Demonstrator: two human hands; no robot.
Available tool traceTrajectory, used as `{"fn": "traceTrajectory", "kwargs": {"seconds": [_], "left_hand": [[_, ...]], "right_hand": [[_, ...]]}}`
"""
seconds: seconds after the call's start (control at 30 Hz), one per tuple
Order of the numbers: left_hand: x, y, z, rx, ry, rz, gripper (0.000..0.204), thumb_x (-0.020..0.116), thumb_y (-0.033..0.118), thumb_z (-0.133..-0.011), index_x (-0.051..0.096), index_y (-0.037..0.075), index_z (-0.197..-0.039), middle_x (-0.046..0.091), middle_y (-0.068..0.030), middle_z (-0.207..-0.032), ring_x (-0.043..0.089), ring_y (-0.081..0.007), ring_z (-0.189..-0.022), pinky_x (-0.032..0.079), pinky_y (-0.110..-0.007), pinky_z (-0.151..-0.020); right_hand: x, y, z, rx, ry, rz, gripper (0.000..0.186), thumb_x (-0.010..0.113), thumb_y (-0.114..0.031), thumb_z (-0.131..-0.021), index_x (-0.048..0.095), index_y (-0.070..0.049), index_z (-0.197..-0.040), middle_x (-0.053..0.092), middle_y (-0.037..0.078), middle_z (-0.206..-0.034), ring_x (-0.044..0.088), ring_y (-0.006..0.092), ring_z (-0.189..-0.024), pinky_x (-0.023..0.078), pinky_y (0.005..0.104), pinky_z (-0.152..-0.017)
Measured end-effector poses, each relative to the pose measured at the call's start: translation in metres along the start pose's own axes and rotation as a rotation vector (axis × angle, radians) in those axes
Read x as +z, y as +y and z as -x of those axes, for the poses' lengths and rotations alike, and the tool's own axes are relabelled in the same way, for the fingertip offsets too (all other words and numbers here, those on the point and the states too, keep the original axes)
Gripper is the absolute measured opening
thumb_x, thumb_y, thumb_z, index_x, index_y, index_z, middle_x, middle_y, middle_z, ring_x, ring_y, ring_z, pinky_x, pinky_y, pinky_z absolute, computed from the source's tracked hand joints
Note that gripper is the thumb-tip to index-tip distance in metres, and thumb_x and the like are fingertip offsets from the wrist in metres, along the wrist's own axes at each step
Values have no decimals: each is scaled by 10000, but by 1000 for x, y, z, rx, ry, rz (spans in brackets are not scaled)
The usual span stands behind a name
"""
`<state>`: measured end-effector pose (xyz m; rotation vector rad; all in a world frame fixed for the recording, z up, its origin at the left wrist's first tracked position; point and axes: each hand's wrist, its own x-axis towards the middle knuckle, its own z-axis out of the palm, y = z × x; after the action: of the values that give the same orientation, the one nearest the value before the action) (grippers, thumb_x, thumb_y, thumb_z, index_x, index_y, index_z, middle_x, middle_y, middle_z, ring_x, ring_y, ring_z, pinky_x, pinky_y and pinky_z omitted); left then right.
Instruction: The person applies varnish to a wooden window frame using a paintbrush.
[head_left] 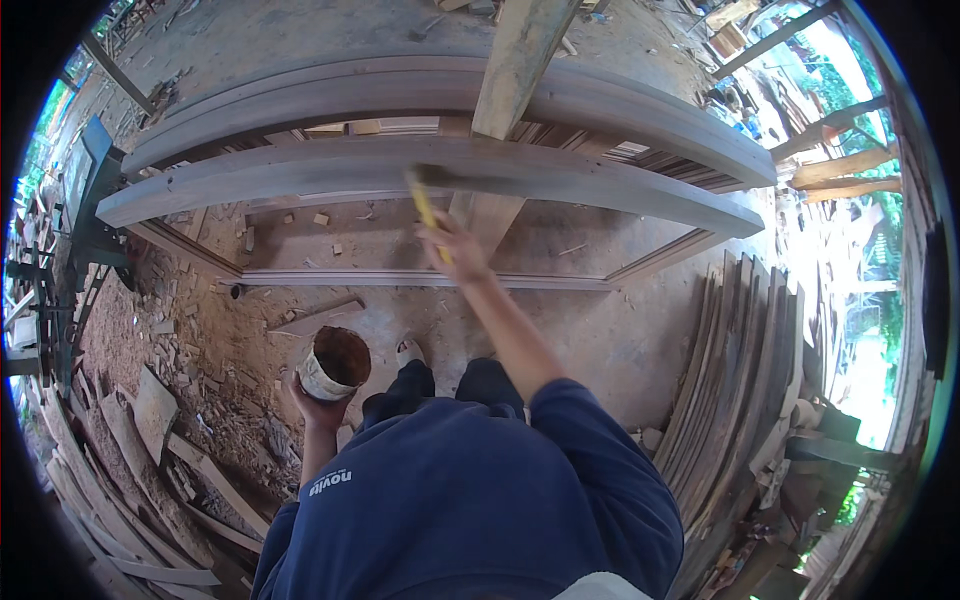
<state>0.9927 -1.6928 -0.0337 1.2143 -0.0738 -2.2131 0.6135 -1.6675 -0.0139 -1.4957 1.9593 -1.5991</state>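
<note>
Between a grey wooden beam point(290, 172)'s ends, right hand point(457, 250) grips yellow-handled brush point(426, 208); left hand point(319, 407) grips round whitish tub point(319, 378).

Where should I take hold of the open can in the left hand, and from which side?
Grip the can low around its outer wall, probably coming from the left and below, as the left hand does. The round wall suits a curved palm; the open mouth faces up, so staying below the rim should keep the grip clear of the brown inside.
</note>
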Motion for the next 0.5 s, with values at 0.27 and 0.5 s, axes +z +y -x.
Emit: {"fn": "traceTrajectory", "kwargs": {"seconds": [0.27, 0.5], "left_hand": [[6, -4, 25, 199, 13, -153, 791, 559, 553, -756, 292, 252, -1436, 317, -93, -1474, 336, -330, -1342, 330, -594, -1035], [-3, 13, 19, 99, 97, -49, 773, 424, 680, -789, 368, 257, -1434, 354, -81, -1480, 338, -351, -1353, 297, -622, -1042]], "right_hand": [[-36, 39, 18, 9, 164, -170, 282, 673, -84, -821, 632, -124, -1098, 598, 106, -1172, 638, 240, -981, 526, 329, -793], [-243, 76, 77, 35, 649, 477, 48, 599, -24, -903, 643, -12, -919, 659, 87, -981, 630, 222, -931, 511, 336, -835]]}}
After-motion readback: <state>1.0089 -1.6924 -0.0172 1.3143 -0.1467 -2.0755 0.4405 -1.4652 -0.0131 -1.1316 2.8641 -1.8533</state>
